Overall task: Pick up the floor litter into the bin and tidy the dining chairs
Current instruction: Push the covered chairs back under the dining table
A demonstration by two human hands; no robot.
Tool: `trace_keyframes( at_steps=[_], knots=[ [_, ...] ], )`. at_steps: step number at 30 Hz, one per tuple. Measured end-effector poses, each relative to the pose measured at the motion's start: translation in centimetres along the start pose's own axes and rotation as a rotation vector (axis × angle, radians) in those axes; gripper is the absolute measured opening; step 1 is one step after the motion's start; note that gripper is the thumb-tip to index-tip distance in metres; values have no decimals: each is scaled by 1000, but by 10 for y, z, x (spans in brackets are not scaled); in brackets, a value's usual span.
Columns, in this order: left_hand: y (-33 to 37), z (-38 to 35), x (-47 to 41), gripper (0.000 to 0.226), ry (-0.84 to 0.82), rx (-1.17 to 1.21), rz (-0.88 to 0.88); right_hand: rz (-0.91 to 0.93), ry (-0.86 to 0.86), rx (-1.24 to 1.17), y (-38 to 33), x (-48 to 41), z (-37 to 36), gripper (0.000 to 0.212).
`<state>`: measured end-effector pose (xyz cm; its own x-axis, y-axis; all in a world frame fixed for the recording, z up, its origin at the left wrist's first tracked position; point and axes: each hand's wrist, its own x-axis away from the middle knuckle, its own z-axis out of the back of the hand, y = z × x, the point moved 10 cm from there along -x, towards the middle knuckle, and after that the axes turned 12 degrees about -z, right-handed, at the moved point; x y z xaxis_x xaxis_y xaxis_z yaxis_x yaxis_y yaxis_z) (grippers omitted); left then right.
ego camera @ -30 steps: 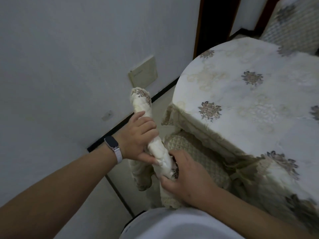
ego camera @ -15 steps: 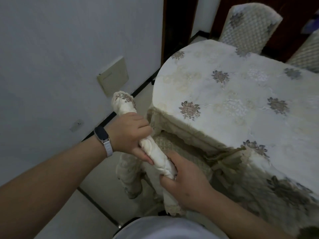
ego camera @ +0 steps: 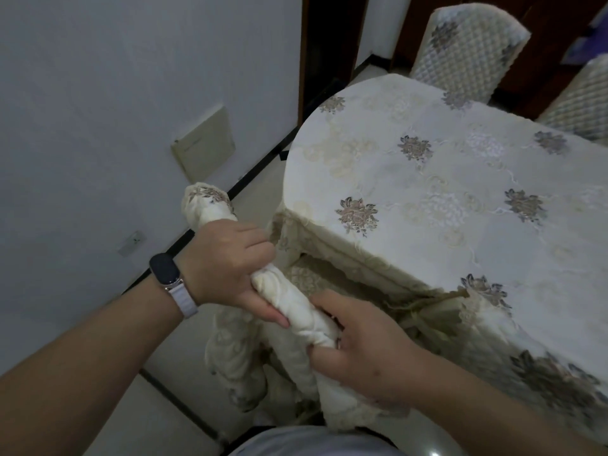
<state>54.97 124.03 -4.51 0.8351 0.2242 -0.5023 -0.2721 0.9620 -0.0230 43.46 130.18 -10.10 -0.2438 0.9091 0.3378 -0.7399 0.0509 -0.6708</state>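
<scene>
A dining chair (ego camera: pixel 296 311) in a cream, flower-embroidered cover stands right in front of me, its seat tucked under the table edge. My left hand (ego camera: pixel 230 261) grips the top rail of its backrest near the upper end. Lower down the same rail, my right hand (ego camera: pixel 365 350) grips the bunched cover. The chair's quilted seat (ego camera: pixel 309 274) shows between my hands and the table. No litter or bin is in view.
The dining table (ego camera: pixel 444 199) under a floral cloth fills the right. Two covered chairs (ego camera: pixel 467 51) (ego camera: pixel 582 103) stand at its far side. A white wall (ego camera: pixel 115 93) with a beige panel (ego camera: pixel 204 143) runs close on the left, a dark doorway (ego camera: pixel 329 44) beyond.
The view has lifted, showing more of the table and the far chairs. Both hands keep their grip on the chair's backrest, which sits closer to the table edge.
</scene>
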Motion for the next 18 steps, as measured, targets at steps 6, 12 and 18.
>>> trace_keyframes(
  at_steps=[6,12,18],
  knots=[
    [2,2,0,83,-3,27,18,36,17,75,-6,4,3,29],
    [11,5,6,81,-13,40,20,74,15,104,-11,12,-1,30],
    [15,13,10,81,27,61,63,94,-33,103,-14,15,3,27]
  ],
)
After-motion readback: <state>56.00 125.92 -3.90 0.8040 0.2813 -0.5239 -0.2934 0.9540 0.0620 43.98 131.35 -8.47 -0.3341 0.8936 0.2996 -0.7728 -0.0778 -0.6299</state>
